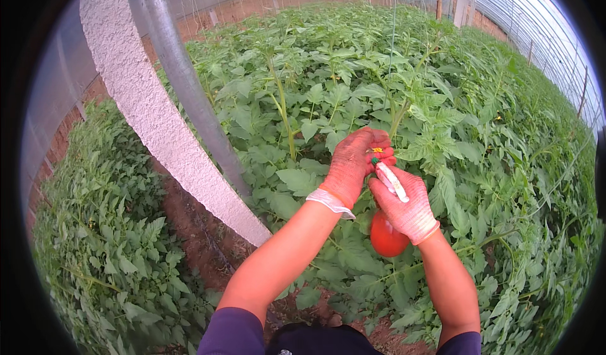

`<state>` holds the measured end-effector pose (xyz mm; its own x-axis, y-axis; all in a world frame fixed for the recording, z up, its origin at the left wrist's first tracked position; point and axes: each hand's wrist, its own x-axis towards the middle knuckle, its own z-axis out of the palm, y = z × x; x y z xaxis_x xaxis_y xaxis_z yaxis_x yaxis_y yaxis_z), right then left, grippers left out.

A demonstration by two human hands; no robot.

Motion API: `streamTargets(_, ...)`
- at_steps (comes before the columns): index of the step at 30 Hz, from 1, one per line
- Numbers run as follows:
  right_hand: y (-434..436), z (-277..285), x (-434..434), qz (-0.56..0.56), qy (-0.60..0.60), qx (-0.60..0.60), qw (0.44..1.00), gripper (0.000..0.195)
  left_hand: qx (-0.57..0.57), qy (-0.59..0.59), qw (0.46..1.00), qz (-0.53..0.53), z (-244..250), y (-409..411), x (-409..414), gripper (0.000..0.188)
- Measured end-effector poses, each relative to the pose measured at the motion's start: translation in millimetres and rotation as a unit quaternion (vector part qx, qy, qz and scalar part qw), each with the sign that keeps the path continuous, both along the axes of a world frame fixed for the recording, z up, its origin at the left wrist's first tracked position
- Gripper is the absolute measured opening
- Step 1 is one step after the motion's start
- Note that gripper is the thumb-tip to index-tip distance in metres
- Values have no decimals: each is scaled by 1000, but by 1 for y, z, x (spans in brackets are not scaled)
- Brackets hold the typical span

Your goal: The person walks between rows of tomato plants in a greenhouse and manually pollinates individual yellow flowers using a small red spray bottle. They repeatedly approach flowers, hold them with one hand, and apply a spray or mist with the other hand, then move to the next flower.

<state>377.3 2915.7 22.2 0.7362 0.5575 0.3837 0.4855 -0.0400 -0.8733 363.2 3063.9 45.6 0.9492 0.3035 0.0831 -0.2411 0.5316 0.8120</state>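
Both my hands wear reddish-stained work gloves among tomato plants. My left hand point(356, 162) is cupped behind a small yellow flower point(377, 150), its fingers bent; whether it grips the stem is hidden. In my right hand point(407, 203) is a small sprayer with a white trigger head point(392, 181) and a green nozzle tip point(375, 161), which points at the flower from just below. A round red container point(388, 234) hangs beneath the right hand and appears to be the sprayer's body. A whitish cuff shows at my left wrist.
A grey metal pole point(189, 75) and a rough pale concrete post point(156, 109) slant down on the left. Leafy tomato plants point(293, 90) surround my hands, with a thin green string point(392, 38) rising among them. Bare reddish soil point(189, 232) lies below the post.
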Motion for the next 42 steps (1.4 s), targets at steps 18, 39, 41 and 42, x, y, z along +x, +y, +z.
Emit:
streamTargets(18,-10,0,-19,57,8,6,998,6,25,-38,999,24,-5,11,-27,38)
streamTargets(39,-32,-63,-189,-6,96,-68,993,21,347,423,736,398,-292,296,-364,11)
streamTargets(41,-35,-70,-197,-9,81,-79,993,21,351,449,728,381,-303,310,-378,7)
streamTargets(42,-33,-69,-201,-16,109,-71,991,21,366,471,717,361,-314,323,-391,4)
